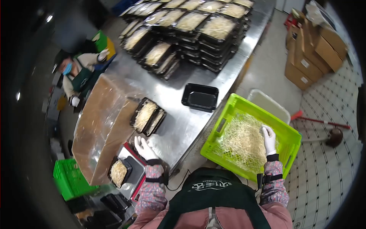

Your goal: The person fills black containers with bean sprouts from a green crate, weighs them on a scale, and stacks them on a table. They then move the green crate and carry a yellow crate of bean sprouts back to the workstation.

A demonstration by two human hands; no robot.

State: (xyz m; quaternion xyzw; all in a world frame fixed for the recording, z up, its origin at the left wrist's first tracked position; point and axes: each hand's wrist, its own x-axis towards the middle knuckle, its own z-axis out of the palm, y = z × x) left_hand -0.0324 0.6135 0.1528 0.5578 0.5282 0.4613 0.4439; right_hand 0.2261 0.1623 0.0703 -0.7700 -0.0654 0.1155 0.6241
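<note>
My left hand [145, 148], in a white glove, is held with its fingers apart and nothing in it. It is above the right edge of a red-rimmed scale [135, 170]. On the scale sits a black tray of sprouts [119, 173]. Just beyond that hand, black trays filled with sprouts [146, 116] lie on the table. My right hand [269, 139], also gloved, is over the right side of the loose sprouts [244, 143] in a lime-green crate [214, 155]. Its fingers are curled together, and whatever they hold cannot be made out.
An empty black tray [200, 97] lies on the metal table [167, 91]. Stacked packs of sprouts [217, 28] rise at the back. A cardboard box [105, 126] stands left, with a masked co-worker [82, 78] behind it. Folded cartons [314, 53] and a red-handled tool [324, 122] are right.
</note>
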